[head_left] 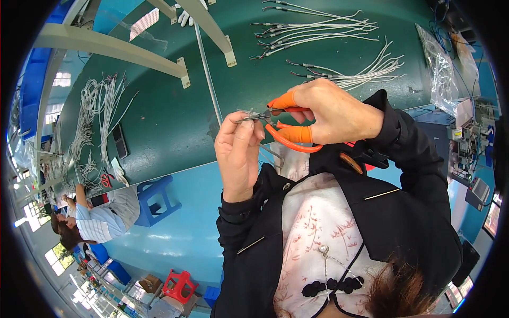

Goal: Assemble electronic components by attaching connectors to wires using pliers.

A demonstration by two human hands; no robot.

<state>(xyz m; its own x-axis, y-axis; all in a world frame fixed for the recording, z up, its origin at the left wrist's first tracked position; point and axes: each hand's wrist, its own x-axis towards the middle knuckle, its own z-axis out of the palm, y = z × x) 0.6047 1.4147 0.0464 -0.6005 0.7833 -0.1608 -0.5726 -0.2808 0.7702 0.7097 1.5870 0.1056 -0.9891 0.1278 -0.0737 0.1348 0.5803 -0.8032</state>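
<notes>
Right hand grips orange-handled pliers, fingers closed round the handles. Left hand pinches a thin wire at the pliers' tip. Finished white cables lie on the green table; more remain.

You get bright, even daylight from windows at the lower left (no hard shadows), soft glare on the green worktop, heavy fisheye bending, and a black rim.
</notes>
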